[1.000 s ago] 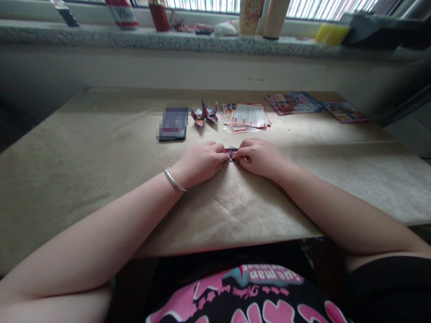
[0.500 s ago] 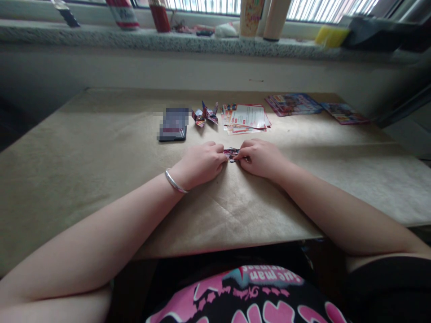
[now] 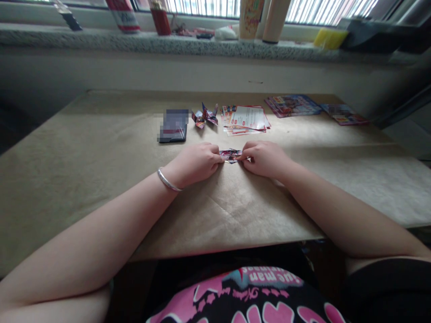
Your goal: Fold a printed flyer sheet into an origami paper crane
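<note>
A small piece of folded printed paper (image 3: pixel 230 155) lies on the tabletop between my two hands. My left hand (image 3: pixel 200 162) pinches its left end, fingers closed. At the opposite end my right hand (image 3: pixel 264 158) has thumb and fingers closed on the paper. Its middle shows colourful print, while both ends are hidden under my fingers. Just beyond my hands stand two folded paper figures (image 3: pixel 205 115), side by side. To their right is a loose stack of printed paper sheets (image 3: pixel 247 119), white with red edges.
A dark phone-like slab (image 3: pixel 174 125), partly pixelated, lies left of the paper figures. Farther right are colourful printed cards (image 3: pixel 294 105) and another printed pile (image 3: pixel 345 115). The beige table (image 3: pixel 101 179) meets a wall below a stone sill (image 3: pixel 188 43) with bottles and a yellow object (image 3: pixel 331 39).
My left hand has slid slightly left and my right hand slightly right along the folded paper, so more of its middle shows. Both still hold it.
</note>
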`<state>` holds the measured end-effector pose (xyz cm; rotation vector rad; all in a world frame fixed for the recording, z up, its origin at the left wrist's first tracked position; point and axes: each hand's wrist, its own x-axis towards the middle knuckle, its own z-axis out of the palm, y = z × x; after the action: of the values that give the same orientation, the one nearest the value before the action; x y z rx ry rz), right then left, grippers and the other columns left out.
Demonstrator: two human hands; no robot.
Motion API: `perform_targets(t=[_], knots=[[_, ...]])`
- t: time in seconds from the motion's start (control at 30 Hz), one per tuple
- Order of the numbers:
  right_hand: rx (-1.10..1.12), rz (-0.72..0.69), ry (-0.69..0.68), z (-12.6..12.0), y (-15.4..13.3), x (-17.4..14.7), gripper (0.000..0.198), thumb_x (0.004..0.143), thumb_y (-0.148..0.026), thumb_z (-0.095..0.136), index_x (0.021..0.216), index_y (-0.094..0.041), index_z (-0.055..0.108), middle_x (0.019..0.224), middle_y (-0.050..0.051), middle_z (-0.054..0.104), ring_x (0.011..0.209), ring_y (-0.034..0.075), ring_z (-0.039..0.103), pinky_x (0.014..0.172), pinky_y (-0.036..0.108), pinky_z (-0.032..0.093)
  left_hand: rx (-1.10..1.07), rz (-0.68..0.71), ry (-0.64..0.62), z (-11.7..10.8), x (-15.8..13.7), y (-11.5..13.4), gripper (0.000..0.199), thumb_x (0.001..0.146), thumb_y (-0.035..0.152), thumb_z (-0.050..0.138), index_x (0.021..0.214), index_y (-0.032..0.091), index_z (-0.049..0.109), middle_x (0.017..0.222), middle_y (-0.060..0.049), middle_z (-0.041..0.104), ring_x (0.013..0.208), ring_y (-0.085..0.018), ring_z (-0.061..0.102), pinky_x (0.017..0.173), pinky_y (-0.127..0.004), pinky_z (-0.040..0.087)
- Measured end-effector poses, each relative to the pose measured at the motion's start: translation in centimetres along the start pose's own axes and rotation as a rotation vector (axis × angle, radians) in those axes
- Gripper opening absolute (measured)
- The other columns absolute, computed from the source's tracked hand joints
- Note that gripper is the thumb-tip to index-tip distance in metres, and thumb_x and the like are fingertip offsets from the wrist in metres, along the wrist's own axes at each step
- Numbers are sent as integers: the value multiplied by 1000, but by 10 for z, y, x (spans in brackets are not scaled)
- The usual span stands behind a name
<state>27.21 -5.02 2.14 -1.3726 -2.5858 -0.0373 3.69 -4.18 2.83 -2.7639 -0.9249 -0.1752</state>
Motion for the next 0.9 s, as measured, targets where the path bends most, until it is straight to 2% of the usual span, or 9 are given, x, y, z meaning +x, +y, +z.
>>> perform_targets(t=[0.13,0.33,0.6,0.9], knots=[[-3,-12,-11,0,0,0,29,86,-24,55,98,-28,81,101,2,76,88,20,68,70,33,43,32,-33,-12,-2,-1,2,30,94,22,49,97,20,79,91,-7,71,83,-22,66,64,-32,47],[20,12,-24,-1,0,0,27,86,-24,56,97,-27,80,104,1,76,91,21,69,72,33,44,-52,-18,-15,0,-5,-9,30,90,19,52,100,27,79,96,-4,73,89,-20,67,74,-31,51],[30,48,-43,-2,-1,1,26,85,-26,56,95,-27,80,104,0,75,90,20,68,70,32,43,-3,-7,-6,3,-4,-6,31,90,19,50,97,24,79,94,-5,71,87,-21,64,69,-32,50],[110,58,-77,-6,8,0,24,83,-24,60,94,-28,81,98,1,75,80,18,65,67,31,43,-70,10,46,6,-3,-11,29,89,18,51,94,24,79,93,-5,71,85,-20,63,71,-31,50]])
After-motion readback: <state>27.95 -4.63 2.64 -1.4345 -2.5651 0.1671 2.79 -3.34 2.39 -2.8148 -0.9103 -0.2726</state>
